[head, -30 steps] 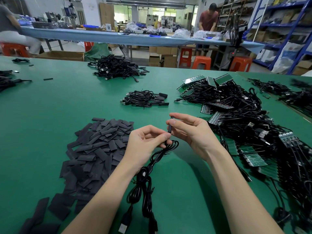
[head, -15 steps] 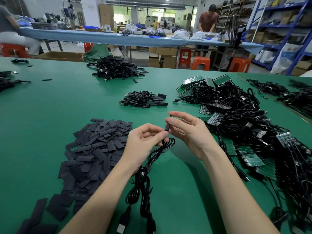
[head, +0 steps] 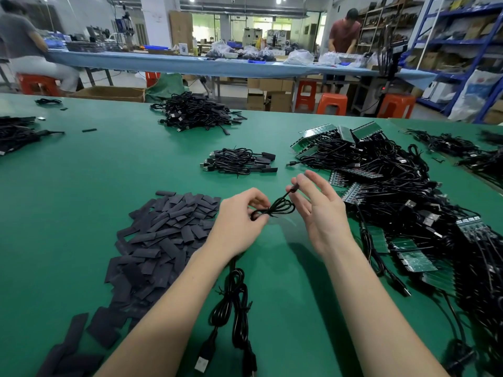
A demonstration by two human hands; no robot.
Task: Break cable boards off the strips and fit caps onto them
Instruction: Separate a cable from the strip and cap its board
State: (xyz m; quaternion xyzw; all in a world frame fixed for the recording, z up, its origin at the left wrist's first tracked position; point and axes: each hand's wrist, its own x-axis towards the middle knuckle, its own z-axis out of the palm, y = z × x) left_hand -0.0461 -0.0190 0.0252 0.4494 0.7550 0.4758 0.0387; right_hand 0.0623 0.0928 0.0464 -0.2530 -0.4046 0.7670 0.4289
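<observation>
Landmark: cap pile (head: 163, 240), flat black caps heaped on the green table (head: 81, 186).
Left hand (head: 239, 224): just right of the cap pile, fingers curled, pinching looped black cable (head: 277, 208).
Right hand (head: 318, 210): right of the left hand, fingers spread and mostly straight; the cable's small dark end (head: 293, 189) lies against its fingertips; whether it is gripped cannot be told.
Cable run: hangs below the left hand, bundled, with USB plug (head: 202, 363) at the near edge, right of the cap pile.
Board strips (head: 413, 259): green, tangled with black cables, well right of the cap pile.
Capped cables (head: 239, 161): small bundle beyond the cap pile, to its right.
</observation>
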